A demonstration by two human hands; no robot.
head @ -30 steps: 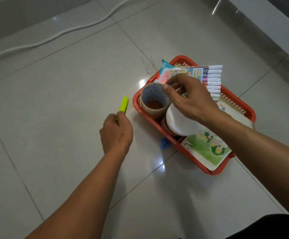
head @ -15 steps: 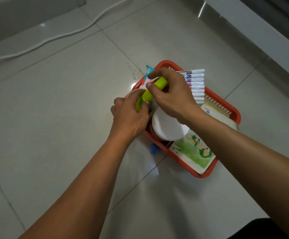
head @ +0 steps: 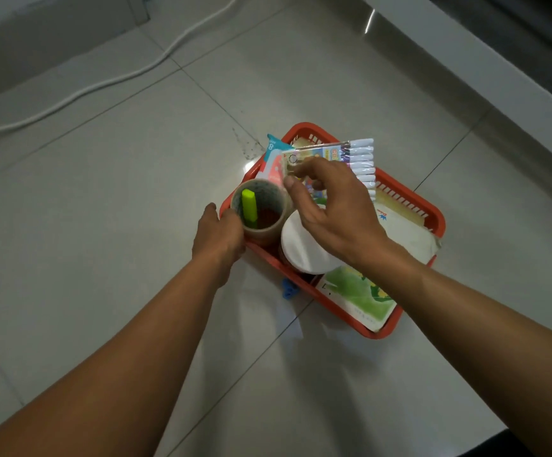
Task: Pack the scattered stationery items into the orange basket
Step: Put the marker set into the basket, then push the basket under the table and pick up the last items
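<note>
The orange basket [head: 428, 212] sits on the tiled floor, filled with stationery. A brown tape roll [head: 269, 230] stands at its near-left corner, and a lime-green highlighter [head: 249, 207] stands upright inside the roll's core. My left hand [head: 218, 235] rests against the roll's left side and the basket rim. My right hand [head: 330, 209] hovers over the basket with loosely spread fingers, holding nothing. Under it lie a white round lid [head: 301, 249], a pack of markers [head: 362, 163], a blue-and-pink packet [head: 273, 153] and a green picture book [head: 360, 298].
A small blue object [head: 289, 290] lies on the floor against the basket's near side. A white cable [head: 109, 80] runs across the floor at the back left. A white ledge [head: 485, 61] borders the floor at the right.
Both hands carried the green highlighter from the floor to the basket. It now stands inside the tape roll, and my right hand has let go and lifted off.
</note>
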